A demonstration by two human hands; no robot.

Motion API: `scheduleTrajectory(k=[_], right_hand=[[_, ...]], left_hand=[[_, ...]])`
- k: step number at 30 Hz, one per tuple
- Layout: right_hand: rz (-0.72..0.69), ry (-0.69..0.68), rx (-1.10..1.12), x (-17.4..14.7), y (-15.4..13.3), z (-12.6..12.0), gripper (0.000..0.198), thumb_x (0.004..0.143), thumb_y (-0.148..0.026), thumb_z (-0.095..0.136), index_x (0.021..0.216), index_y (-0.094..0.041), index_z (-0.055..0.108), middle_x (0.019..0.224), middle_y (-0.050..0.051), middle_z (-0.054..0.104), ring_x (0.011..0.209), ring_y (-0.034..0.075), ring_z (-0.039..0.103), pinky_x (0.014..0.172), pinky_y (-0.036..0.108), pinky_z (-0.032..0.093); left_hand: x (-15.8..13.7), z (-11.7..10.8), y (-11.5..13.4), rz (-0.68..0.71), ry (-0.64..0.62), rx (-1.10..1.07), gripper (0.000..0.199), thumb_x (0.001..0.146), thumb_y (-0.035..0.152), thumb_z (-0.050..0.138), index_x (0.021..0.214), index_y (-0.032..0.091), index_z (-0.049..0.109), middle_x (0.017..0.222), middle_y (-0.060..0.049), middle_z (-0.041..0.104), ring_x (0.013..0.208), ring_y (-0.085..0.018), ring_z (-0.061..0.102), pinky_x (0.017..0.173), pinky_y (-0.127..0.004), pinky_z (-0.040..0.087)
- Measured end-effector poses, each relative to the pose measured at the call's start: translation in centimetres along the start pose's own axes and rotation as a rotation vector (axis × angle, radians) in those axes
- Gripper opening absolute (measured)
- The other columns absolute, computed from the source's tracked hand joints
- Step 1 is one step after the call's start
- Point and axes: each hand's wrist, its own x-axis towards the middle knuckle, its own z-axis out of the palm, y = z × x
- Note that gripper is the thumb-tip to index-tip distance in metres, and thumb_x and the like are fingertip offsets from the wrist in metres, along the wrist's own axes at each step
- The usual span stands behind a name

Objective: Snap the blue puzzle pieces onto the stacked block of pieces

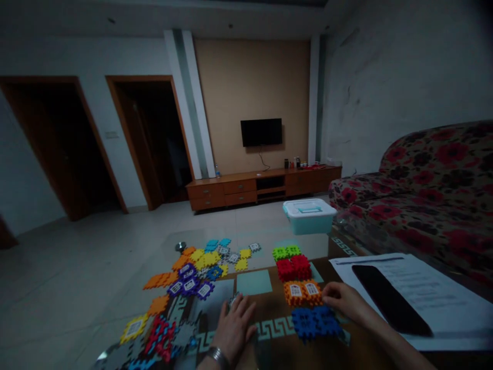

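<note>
Orange cube [302, 293] just left of right hand [342, 300], fingertips touching its side; cube row runs away from person. Left hand [234, 326] flat, fingers spread, over grey piece [233, 299].

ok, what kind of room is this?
Most likely a home living room: a floral sofa on the right, a wall-mounted TV above a long wooden cabinet, and a glass-topped coffee table strewn with plastic puzzle tiles.

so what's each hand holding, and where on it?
Nothing clearly held. Left hand lies flat over a grey piece; right hand fingertips touch the orange cube at its right edge.
</note>
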Motion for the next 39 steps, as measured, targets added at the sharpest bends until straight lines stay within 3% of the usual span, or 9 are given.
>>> scheduleTrajectory(k=[7, 14, 17, 20, 24, 29, 33, 36, 39], right_hand=[[-0.205, 0.141, -0.097, -0.9, -2.9, 2.3, 0.025, 0.079, -0.041, 0.048, 0.081, -0.023, 0.066, 0.087, 0.007, 0.07, 0.086, 0.025, 0.065, 0.075, 0.033, 0.047], [-0.462, -0.086, -0.176, -0.6, -10.3, 11.8, 0.019, 0.084, -0.023, 0.045, 0.091, -0.022, 0.063, 0.092, 0.007, 0.066, 0.086, 0.023, 0.062, 0.077, 0.033, 0.047], [-0.523, -0.19, -0.203, -0.2, -11.3, 15.5, 0.023, 0.082, -0.016, 0.046, 0.096, -0.022, 0.062, 0.097, 0.007, 0.067, 0.091, 0.022, 0.063, 0.081, 0.032, 0.048], [-0.562, -0.252, -0.254, -0.4, -10.5, 17.6, 0.027, 0.079, -0.011, 0.048, 0.098, -0.022, 0.063, 0.101, 0.007, 0.067, 0.097, 0.022, 0.063, 0.085, 0.03, 0.048], [-0.589, -0.295, -0.338, -1.0, -8.1, 18.1, 0.03, 0.078, -0.009, 0.048, 0.099, -0.023, 0.065, 0.103, 0.008, 0.067, 0.099, 0.022, 0.063, 0.087, 0.029, 0.048], [-0.521, -0.242, -0.385, -1.6, -6.5, 17.2, 0.035, 0.076, -0.008, 0.047, 0.102, -0.022, 0.066, 0.111, 0.012, 0.065, 0.106, 0.024, 0.062, 0.094, 0.033, 0.047], [-0.467, -0.229, -0.426, -2.3, -8.3, 16.6, 0.051, 0.071, -0.004, 0.048, 0.116, -0.02, 0.063, 0.127, 0.014, 0.06, 0.121, 0.026, 0.055, 0.104, 0.037, 0.041], [-0.396, -0.272, -0.484, -2.5, -10.3, 16.7, 0.067, 0.068, -0.002, 0.05, 0.134, -0.013, 0.051, 0.146, 0.017, 0.045, 0.135, 0.026, 0.04, 0.112, 0.038, 0.031], [-0.353, -0.313, -0.462, -2.1, -11.7, 17.1, 0.075, 0.064, -0.001, 0.052, 0.138, -0.014, 0.048, 0.149, 0.015, 0.043, 0.137, 0.025, 0.038, 0.113, 0.037, 0.029]], left_hand=[[-0.8, -0.1, -6.5, -0.227, 0.086, 0.05, 0.053, 0.085, 0.003, 0.034, 0.129, 0.022, 0.057, 0.146, -0.01, 0.049, 0.14, -0.027, 0.035, 0.114, -0.057, 0.024], [1.8, -1.0, -6.6, -0.356, 0.222, 0.005, 0.052, 0.086, 0.014, 0.048, 0.139, 0.016, 0.046, 0.155, -0.015, 0.034, 0.144, -0.028, 0.026, 0.114, -0.055, 0.024], [3.6, -0.9, -6.5, -0.361, 0.243, -0.056, 0.057, 0.088, 0.026, 0.053, 0.142, 0.014, 0.04, 0.155, -0.016, 0.031, 0.144, -0.029, 0.025, 0.115, -0.054, 0.022], [4.2, -0.5, -5.9, -0.376, 0.21, -0.121, 0.05, 0.09, 0.026, 0.051, 0.137, 0.01, 0.047, 0.149, -0.021, 0.041, 0.139, -0.032, 0.033, 0.112, -0.055, 0.026], [3.1, 0.0, -3.0, -0.315, 0.151, -0.184, 0.041, 0.094, 0.013, 0.031, 0.123, 0.009, 0.06, 0.132, -0.022, 0.057, 0.129, -0.031, 0.045, 0.11, -0.053, 0.027], [0.0, 0.4, 0.7, -0.141, 0.042, -0.253, 0.04, 0.095, 0.019, 0.031, 0.118, 0.013, 0.064, 0.129, -0.018, 0.06, 0.127, -0.03, 0.047, 0.11, -0.049, 0.031], [-2.7, -0.1, 1.4, -0.078, -0.008, -0.275, 0.046, 0.094, 0.018, 0.029, 0.136, 0.014, 0.048, 0.129, -0.016, 0.06, 0.123, -0.029, 0.052, 0.106, -0.048, 0.037], [-4.3, -0.7, 1.1, -0.063, -0.038, -0.272, 0.057, 0.09, 0.014, 0.036, 0.146, 0.012, 0.031, 0.131, -0.017, 0.059, 0.12, -0.029, 0.055, 0.102, -0.046, 0.042], [-5.4, -0.8, 0.2, -0.064, -0.049, -0.274, 0.059, 0.086, 0.009, 0.039, 0.144, 0.018, 0.037, 0.134, -0.012, 0.058, 0.122, -0.025, 0.053, 0.104, -0.041, 0.041]])
